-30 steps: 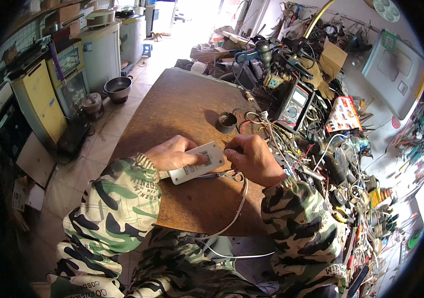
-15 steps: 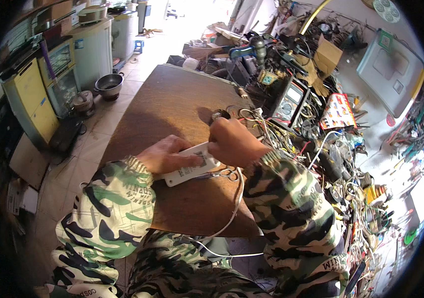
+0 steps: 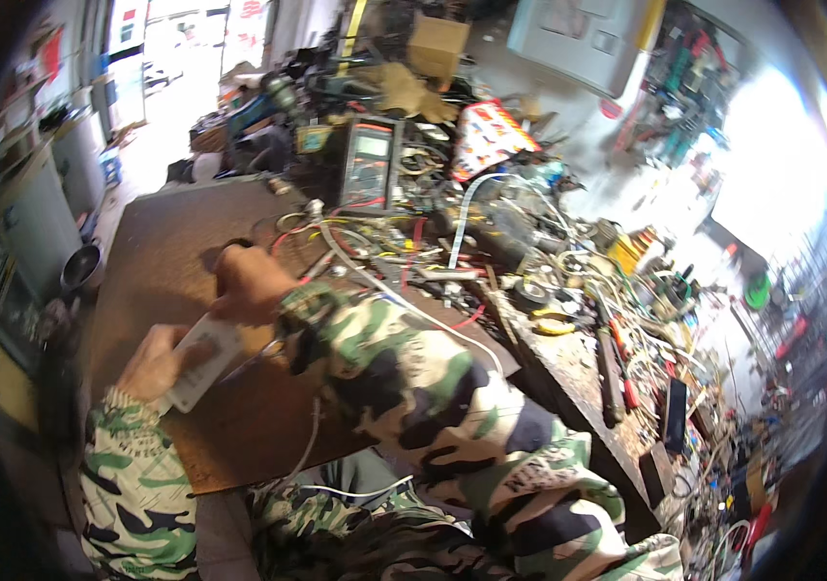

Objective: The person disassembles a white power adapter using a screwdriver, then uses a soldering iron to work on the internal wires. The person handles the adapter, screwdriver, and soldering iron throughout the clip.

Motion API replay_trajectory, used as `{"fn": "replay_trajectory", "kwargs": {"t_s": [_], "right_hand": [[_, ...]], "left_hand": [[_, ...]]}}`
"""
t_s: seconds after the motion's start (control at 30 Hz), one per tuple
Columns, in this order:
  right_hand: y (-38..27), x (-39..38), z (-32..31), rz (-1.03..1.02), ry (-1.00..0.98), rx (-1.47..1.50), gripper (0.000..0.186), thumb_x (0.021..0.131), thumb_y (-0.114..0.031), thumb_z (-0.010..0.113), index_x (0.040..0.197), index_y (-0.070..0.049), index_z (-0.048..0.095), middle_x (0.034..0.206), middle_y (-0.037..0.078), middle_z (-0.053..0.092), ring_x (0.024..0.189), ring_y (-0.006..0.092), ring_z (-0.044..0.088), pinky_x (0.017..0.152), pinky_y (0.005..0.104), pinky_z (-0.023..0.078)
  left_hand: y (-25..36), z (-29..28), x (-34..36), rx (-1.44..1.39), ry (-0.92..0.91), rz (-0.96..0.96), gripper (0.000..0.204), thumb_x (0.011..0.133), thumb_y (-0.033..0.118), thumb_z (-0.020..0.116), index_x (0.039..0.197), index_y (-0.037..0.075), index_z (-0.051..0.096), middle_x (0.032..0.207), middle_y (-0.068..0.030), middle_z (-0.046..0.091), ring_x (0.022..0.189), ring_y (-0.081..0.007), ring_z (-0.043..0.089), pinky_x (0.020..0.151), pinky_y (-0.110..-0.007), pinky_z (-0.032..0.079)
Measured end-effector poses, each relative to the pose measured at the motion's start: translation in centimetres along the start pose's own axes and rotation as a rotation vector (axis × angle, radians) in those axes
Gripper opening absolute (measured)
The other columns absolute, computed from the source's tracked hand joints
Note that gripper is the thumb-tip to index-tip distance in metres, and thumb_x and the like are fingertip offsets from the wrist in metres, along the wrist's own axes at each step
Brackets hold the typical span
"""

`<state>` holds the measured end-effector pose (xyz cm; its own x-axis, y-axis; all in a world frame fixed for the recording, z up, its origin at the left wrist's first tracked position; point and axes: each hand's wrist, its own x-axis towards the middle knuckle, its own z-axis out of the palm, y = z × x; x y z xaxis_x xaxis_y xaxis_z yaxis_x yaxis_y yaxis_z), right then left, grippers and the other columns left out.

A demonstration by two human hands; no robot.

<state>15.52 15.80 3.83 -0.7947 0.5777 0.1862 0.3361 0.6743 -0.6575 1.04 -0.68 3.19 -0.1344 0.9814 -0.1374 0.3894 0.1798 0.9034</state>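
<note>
Left hand [image 3: 154, 360] grips lower end of white flat device [image 3: 202, 362], fingers curled around its edge, device lying low over brown counter [image 3: 157, 242], tilted. Right hand [image 3: 249, 284] closed on device's upper end, fingers bent; what they pinch cannot tell. White cable [image 3: 309, 447] hangs off counter front edge toward lap. Multimeter [image 3: 368, 165] stands at back of counter amid tangled wires [image 3: 384, 247]. Metal pot [image 3: 79, 268] on floor at left. Camouflage sleeves on both arms.

2 hands [image 3: 157, 363] [image 3: 249, 286], 1 white power strip [image 3: 202, 363], 1 multimeter [image 3: 370, 163], 1 wooden board [image 3: 166, 242].
</note>
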Motion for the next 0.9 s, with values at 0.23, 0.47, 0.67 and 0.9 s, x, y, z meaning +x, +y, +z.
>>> {"fn": "replay_trajectory", "kwargs": {"t_s": [0.23, 0.47, 0.67, 0.9], "right_hand": [[-3.1, -8.9, -8.6, -0.310, 0.097, -0.206, 0.012, 0.075, -0.009, 0.072, 0.085, -0.002, 0.070, 0.088, 0.021, 0.070, 0.087, 0.0387, 0.069, 0.078, 0.0439, 0.057], [3.8, -30.4, -26.2, 0.529, -0.002, -0.599, 0.016, 0.080, -0.016, 0.073, 0.087, -0.003, 0.075, 0.074, 0.010, 0.071, 0.065, 0.0202, 0.068, 0.062, 0.0341, 0.054], [11.3, -40.9, -25.5, 0.600, 0.163, -0.539, 0.018, 0.078, -0.013, 0.071, 0.092, -0.003, 0.076, 0.080, 0.014, 0.073, 0.072, 0.0253, 0.072, 0.071, 0.0354, 0.057], [12.6, -41.2, -23.4, 0.603, 0.272, -0.554, 0.022, 0.079, -0.016, 0.073, 0.097, -0.003, 0.075, 0.085, 0.016, 0.073, 0.078, 0.0290, 0.072, 0.073, 0.0370, 0.055]], "left_hand": [[-1.5, 0.5, 0.2, -0.167, -0.036, 0.096, 0.040, 0.087, 0.033, 0.070, 0.097, -0.006, 0.068, 0.081, -0.0059, 0.067, 0.068, -0.0101, 0.061, 0.061, -0.025, 0.047], [-1.3, 1.9, 1.5, -0.237, -0.134, 0.104, 0.037, 0.090, 0.031, 0.067, 0.102, -0.004, 0.066, 0.082, -0.0042, 0.067, 0.068, -0.0082, 0.060, 0.059, -0.024, 0.047], [-2.3, 1.1, 1.0, -0.261, -0.081, 0.087, 0.039, 0.089, 0.035, 0.070, 0.099, -0.003, 0.067, 0.082, -0.0038, 0.068, 0.067, -0.0080, 0.061, 0.061, -0.023, 0.047], [-2.6, 0.9, 1.1, -0.231, -0.081, 0.083, 0.041, 0.089, 0.038, 0.072, 0.099, -0.001, 0.067, 0.079, -0.0024, 0.067, 0.066, -0.0069, 0.059, 0.058, -0.023, 0.046]]}}
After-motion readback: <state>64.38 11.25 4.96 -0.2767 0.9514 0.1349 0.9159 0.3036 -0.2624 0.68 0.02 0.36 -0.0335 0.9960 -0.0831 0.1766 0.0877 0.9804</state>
